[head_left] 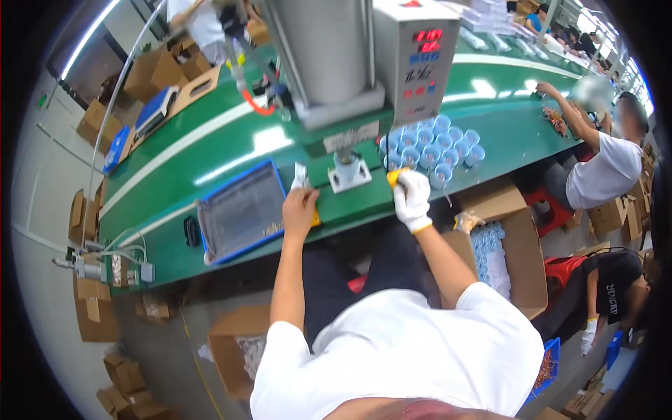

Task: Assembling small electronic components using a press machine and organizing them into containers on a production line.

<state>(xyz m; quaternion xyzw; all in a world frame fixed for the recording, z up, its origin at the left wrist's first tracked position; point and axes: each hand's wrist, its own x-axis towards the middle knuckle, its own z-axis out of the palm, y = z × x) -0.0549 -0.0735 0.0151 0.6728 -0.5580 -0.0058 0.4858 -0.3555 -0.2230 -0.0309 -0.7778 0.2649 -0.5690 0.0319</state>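
My bare left hand [299, 208] is at the front edge of the green bench, fingers curled together. A small white-and-grey piece [301, 176] stands at its fingertips; whether the fingers grip it is hard to see. Beside that hand a yellow part [316, 215] shows partly. My right hand [411, 199], in a white glove, is closed at a small yellow box [396, 176] on the bench edge. Between the hands is a press with a white metal base plate [349, 176] and a light fixture [346, 162] on it. Above hangs the grey press cylinder [325, 56].
Left on the bench lies a blue-rimmed tray [238, 210]. Several light-blue cups [430, 145] stand right of the press, below a control box [416, 63] with a red display. An open carton [521, 259] of blue parts sits at my right. Co-workers [605, 168] sit further right.
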